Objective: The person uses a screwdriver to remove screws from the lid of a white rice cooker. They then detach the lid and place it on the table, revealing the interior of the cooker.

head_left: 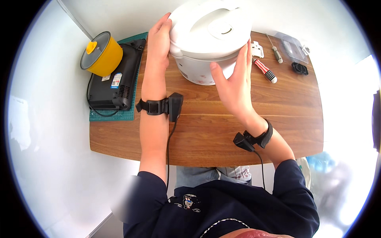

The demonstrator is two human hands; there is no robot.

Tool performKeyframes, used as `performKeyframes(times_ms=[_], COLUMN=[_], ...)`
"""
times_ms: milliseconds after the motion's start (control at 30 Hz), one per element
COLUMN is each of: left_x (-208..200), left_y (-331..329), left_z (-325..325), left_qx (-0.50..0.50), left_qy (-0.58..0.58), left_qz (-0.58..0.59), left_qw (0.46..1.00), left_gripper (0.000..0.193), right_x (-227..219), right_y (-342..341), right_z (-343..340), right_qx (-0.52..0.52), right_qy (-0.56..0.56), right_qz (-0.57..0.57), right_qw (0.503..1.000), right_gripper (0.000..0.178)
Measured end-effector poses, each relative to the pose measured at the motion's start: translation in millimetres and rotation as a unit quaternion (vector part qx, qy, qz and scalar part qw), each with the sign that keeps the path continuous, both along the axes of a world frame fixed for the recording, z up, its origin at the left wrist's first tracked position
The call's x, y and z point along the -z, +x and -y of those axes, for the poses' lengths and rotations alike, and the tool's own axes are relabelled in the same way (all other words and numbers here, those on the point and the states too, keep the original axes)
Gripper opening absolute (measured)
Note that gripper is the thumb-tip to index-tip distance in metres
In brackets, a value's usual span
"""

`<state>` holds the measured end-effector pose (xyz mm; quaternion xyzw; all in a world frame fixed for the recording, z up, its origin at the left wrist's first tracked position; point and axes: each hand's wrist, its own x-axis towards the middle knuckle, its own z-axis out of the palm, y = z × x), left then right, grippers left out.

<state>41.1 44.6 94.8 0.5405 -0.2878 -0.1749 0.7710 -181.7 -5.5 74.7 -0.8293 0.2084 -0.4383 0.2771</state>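
Observation:
A white rice cooker (214, 43) with a rounded lid, a carrying handle and pink flower prints is at the far middle of the table, its top cut by the picture's upper edge. My left hand (158, 45) presses against its left side, fingertips partly hidden at the lid's edge. Along the right side lie the long fingers of my right hand (234, 87), with the thumb apart on the front. The cooker is held between both hands; whether its base rests on the wood or is slightly raised, I cannot tell.
On the left, a yellow pot with a grey lid (102, 53) sits on a black appliance (107, 93) over a green cutting mat (129, 115). Right of the cooker lie a striped screwdriver (265, 70), another screwdriver (276, 53), a white bracket (257, 50), a black part (299, 68) and a clear plastic tray (293, 47).

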Motion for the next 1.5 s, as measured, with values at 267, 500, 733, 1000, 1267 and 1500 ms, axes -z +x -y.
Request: performKeyframes(times_ms=[267, 500, 733, 1000, 1267, 1500], left_x=[5, 3, -32, -15, -22, -43], left_y=[4, 3, -31, -16, -29, -55], left_z=[3, -1, -22, -20, -13, -32], left_qx=[0.036, 0.006, -0.160, -0.027, -0.319, -0.177], left_qy=[-0.036, -0.006, 0.261, 0.128, 0.207, 0.202], left_qz=[-0.032, 0.003, 0.334, 0.462, 0.470, 0.402], left_qw=[0.998, 1.000, 0.892, 0.877, 0.796, 0.875], left_gripper=[0.048, 0.048, 0.059, 0.105, 0.065, 0.071], right_x=[24, 25, 7, -3, 8, 12], right_y=[-18, -22, 11, 14, -48, -62], right_z=[11, 45, 138, 100, 42, 55], right_qx=[0.000, -0.015, -0.116, -0.094, -0.071, -0.066], right_qy=[-0.067, -0.023, 0.243, 0.185, 0.122, 0.105], right_qz=[0.034, 0.101, 0.159, 0.132, 0.065, 0.116], right_qw=[0.997, 0.995, 0.950, 0.969, 0.988, 0.985], right_gripper=[0.087, 0.070, 0.066, 0.074, 0.066, 0.056])
